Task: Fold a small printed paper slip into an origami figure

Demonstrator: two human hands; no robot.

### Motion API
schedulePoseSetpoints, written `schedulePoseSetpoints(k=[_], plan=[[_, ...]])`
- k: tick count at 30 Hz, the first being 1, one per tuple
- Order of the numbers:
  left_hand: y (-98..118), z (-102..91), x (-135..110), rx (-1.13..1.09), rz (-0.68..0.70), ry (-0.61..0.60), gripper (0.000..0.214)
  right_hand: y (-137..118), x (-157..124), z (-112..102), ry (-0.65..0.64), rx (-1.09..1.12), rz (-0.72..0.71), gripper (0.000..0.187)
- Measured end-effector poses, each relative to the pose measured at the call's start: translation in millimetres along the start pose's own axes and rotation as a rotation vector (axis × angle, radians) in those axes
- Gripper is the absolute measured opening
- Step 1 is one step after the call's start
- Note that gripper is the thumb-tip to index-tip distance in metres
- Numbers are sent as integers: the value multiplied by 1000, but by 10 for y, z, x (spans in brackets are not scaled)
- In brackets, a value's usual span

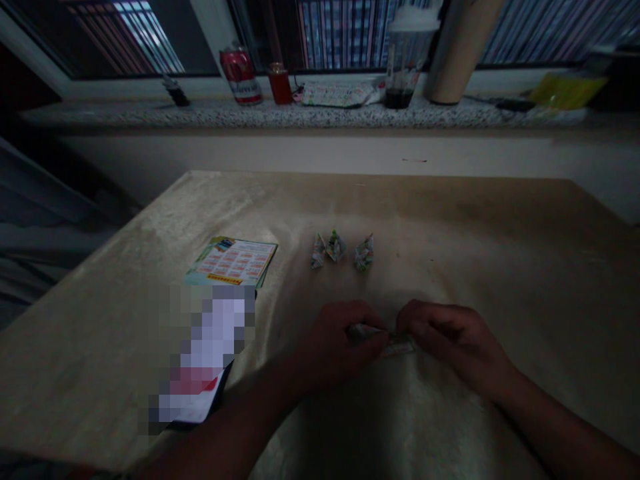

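My left hand (340, 337) and my right hand (445, 333) meet low on the table (475, 240), both with fingers pinched on one small piece of folded printed paper (395, 343) that lies between them. Most of that paper is hidden by my fingers. Farther from me, three small folded paper figures stand in a row: one at the left (317, 252), one beside it (335, 246) and one to the right (365, 253). Neither hand touches them.
A stack of printed leaflets (233, 261) lies left of the hands, with a blurred-out flat thing (200, 360) nearer me. On the stone windowsill (150, 115) stand a red can (241, 75), a small red cup (280, 84), a dark-filled jar (403, 63) and a tan roll (457, 50).
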State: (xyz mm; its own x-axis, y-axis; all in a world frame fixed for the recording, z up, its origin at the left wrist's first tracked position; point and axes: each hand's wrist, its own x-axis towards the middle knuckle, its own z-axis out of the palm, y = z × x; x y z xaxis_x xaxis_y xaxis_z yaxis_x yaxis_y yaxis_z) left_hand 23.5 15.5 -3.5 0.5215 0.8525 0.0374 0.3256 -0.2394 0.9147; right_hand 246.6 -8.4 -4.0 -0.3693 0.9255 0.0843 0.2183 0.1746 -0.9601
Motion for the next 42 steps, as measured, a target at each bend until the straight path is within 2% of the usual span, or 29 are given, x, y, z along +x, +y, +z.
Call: schedulePoseSetpoints(k=[4, 6, 9, 13, 20, 23, 26, 29, 33, 37, 39, 42], plan=[[52, -41, -32, 18, 160, -59, 7, 2, 6, -46, -158, 232, 228, 30], [55, -41, -37, 47, 205, -65, 5, 15, 10, -45, -229, 270, 269, 29], [43, -31, -34, 63, 202, -66, 5, 22, 6, -25, -261, 265, 262, 28], [36, -23, -22, 54, 124, -74, 4, -23, -16, 8, -226, 96, 196, 26], [69, -31, 5, -91, -43, -111, 8, -120, -47, 47, -217, -422, -161, 21], [76, -51, 6, -188, -128, -164, 11, -125, -57, 54, -247, -515, -231, 22], [72, -68, 0, -308, -214, -260, 13, -133, -74, 62, -322, -476, -188, 23], [67, -67, -5, -487, -294, -353, 13, -142, -99, 72, -406, -304, -80, 27], [64, -60, -1, -595, -355, -365, 14, -132, -123, 84, -382, -85, 26, 35], [41, -81, 13, -457, -341, -324, 19, -87, -104, 70, -303, -85, 97, 42], [24, -97, 19, -241, -283, -245, 23, -41, -79, 50, -236, -203, 95, 44], [12, -141, 7, 187, -137, -32, 32, 51, -43, 15, -125, -437, 74, 43]])
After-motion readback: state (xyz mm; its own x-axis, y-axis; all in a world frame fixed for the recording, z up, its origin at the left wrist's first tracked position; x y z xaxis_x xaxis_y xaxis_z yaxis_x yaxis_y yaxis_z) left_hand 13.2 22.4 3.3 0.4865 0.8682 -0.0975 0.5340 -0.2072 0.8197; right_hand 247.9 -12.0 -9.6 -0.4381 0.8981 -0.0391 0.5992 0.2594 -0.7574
